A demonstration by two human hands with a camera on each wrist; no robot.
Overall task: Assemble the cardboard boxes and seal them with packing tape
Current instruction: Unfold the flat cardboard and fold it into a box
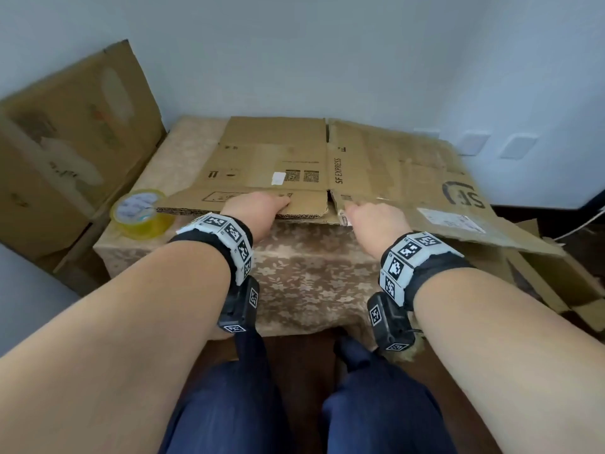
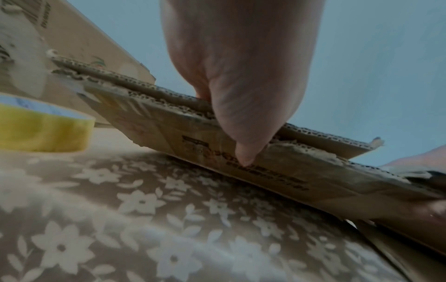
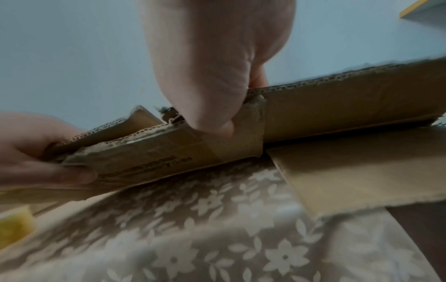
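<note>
A flattened brown cardboard box [image 1: 278, 165] printed "SF EXPRESS" lies on the table, its near edge lifted slightly. My left hand [image 1: 258, 206] pinches the near flap [image 2: 183, 129], thumb [image 2: 243, 148] under and fingers on top. My right hand [image 1: 373, 221] pinches the near edge just right of the flap slit, thumb [image 3: 212, 122] pressed on the taped corner [image 3: 241, 141]. A yellowish roll of packing tape [image 1: 140, 213] stands on the table left of the left hand, also seen in the left wrist view as a tape roll [image 2: 46, 131].
The table wears a floral lace cloth [image 1: 304, 276]. A second flattened box [image 1: 435, 198] with a black logo lies under and right of the first, overhanging the table. Big cardboard sheets [image 1: 68, 142] lean on the wall at left. More cardboard [image 1: 563, 283] sits low right.
</note>
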